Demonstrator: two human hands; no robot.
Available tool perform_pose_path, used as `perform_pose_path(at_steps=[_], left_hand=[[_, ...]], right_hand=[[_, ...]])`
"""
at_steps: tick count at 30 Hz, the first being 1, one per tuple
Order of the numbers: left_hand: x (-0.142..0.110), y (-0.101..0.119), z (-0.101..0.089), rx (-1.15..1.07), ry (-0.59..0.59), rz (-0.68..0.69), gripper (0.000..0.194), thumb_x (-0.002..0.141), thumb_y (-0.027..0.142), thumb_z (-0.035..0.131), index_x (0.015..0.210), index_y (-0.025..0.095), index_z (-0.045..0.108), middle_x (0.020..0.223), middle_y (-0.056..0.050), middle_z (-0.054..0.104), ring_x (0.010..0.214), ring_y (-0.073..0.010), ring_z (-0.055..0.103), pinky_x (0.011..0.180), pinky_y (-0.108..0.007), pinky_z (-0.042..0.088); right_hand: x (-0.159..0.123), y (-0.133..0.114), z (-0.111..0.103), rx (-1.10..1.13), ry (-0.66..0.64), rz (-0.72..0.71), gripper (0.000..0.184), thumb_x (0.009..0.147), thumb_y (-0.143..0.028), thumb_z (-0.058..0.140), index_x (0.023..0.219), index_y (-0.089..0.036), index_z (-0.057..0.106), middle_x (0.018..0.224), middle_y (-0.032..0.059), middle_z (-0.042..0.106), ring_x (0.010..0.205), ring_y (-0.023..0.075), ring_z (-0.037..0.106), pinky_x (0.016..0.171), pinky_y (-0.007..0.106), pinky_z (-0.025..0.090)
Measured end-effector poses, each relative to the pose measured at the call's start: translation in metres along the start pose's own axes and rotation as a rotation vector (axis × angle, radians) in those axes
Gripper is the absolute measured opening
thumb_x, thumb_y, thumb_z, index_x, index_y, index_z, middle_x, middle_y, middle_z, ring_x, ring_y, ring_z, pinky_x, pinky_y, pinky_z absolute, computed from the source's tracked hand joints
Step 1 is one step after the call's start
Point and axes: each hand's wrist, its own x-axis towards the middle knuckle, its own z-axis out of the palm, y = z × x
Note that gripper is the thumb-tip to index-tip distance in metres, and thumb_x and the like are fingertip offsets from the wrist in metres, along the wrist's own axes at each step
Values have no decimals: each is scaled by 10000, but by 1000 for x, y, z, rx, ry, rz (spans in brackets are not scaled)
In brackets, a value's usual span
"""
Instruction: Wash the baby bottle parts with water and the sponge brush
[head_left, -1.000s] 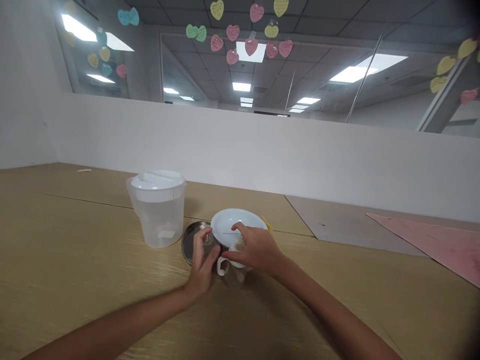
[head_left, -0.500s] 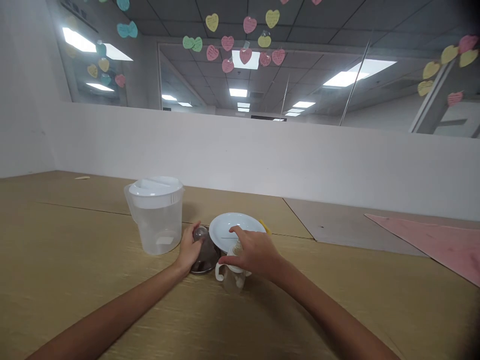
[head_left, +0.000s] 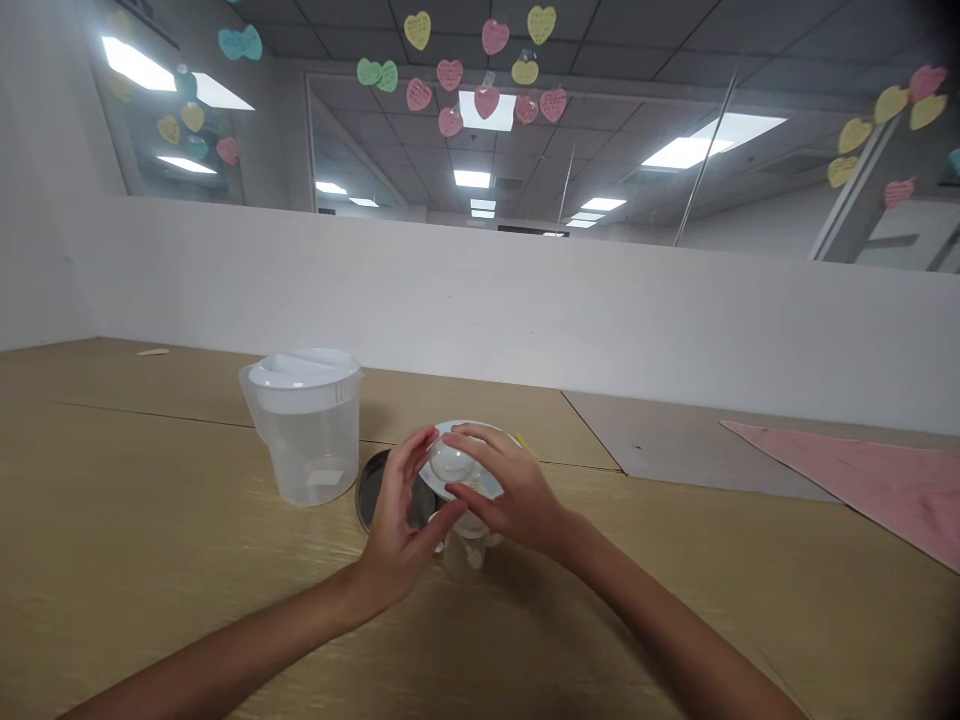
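Looking down at a light wood-grain table [head_left: 127, 520], we see a white partition [head_left: 480, 300] behind it, a grey panel [head_left: 660, 430] and a pink sheet [head_left: 847, 485] on the right, and about a dozen paper hearts [head_left: 486, 100] hanging overhead, with more off to each side.

We count two hands, one pitcher, one plate, one dark lid and one mug. Our left hand [head_left: 394, 530] and right hand [head_left: 510, 490] curve around a clear dome [head_left: 450, 462] on the white plate [head_left: 472, 472], just above the clear mug [head_left: 469, 550]. The fingers [head_left: 495, 440] of the right hand arch over the dome, and those of the left stand spread beside it; we cannot tell whether either hand grips it.

The dark metal lid [head_left: 371, 490] sits between the left hand and the clear plastic pitcher [head_left: 315, 450], which wears a white lid [head_left: 300, 368]. We cannot make out what the pitcher holds.
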Motion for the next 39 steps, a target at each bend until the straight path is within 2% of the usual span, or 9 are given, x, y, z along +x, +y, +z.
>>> perform_pose_path(at_steps=[2, 4, 6, 8, 13, 18, 25, 33, 39], left_hand=[[-5, -8, 0, 35, -67, -56, 673, 741, 284, 624, 1309, 256, 264, 1369, -91, 313, 1266, -246, 304, 1047, -407, 279], [-12, -20, 0, 62, -171, -157, 772, 716, 306, 650, 1342, 261, 200, 1384, -105, 296, 1279, -264, 280, 1033, -424, 291], [-19, -33, 3, 69, -268, -243, 868, 682, 325, 681, 1361, 268, 142, 1376, -116, 312, 1271, -276, 294, 1004, -429, 324], [-25, -41, 7, 66, -310, -290, 875, 690, 339, 671, 1367, 275, 120, 1346, -110, 361, 1235, -262, 354, 983, -417, 347], [-30, -40, 10, 36, -305, -330, 777, 742, 331, 615, 1369, 259, 162, 1277, -85, 455, 1145, -229, 461, 943, -377, 387], [-28, -37, 7, 39, -338, -304, 647, 755, 306, 593, 1333, 226, 312, 1275, -70, 479, 1151, -240, 454, 955, -375, 376], [-28, -40, 6, 100, -346, -275, 572, 781, 305, 556, 1312, 244, 355, 1205, -39, 548, 1036, -212, 528, 878, -339, 424], [-28, -45, 5, 125, -365, -250, 555, 787, 305, 543, 1306, 226, 359, 1195, -59, 553, 982, -200, 557, 820, -311, 445], [-30, -47, 5, 128, -369, -228, 551, 794, 300, 534, 1308, 225, 350, 1197, -59, 548, 1001, -195, 546, 837, -308, 434]], right_hand=[[-1, 1, -2, 75, 61, 113, 392, 758, -266, 542, 1129, -222, 426, 1078, 76, 556, 999, 200, 519, 852, 339, 419], [-3, 5, -3, 154, 56, 212, 396, 708, -248, 543, 1079, -205, 409, 1001, 69, 551, 907, 198, 533, 781, 326, 439], [-7, 10, -1, 233, 27, 243, 376, 665, -235, 516, 1019, -196, 396, 942, 58, 537, 826, 188, 525, 719, 313, 440], [-11, 15, 5, 289, 1, 246, 341, 626, -219, 478, 953, -196, 386, 888, 45, 523, 765, 178, 507, 674, 300, 428], [-22, 22, 29, 274, -74, 227, 363, 551, -209, 423, 909, -204, 366, 774, 9, 498, 661, 159, 463, 623, 284, 397], [-30, 26, 43, 261, -2, 215, 393, 545, -217, 414, 932, -212, 349, 851, 31, 532, 727, 178, 502, 651, 295, 411], [-34, 23, 47, 158, 77, 280, 401, 539, -220, 414, 935, -214, 349, 836, 34, 564, 711, 187, 543, 626, 292, 417], [-35, 13, 48, 49, 89, 395, 373, 585, -227, 429, 950, -207, 354, 714, 5, 585, 519, 147, 502, 539, 263, 388], [-36, 13, 50, 29, 128, 370, 371, 581, -218, 423, 947, -200, 366, 702, 7, 585, 503, 143, 487, 531, 263, 379]])
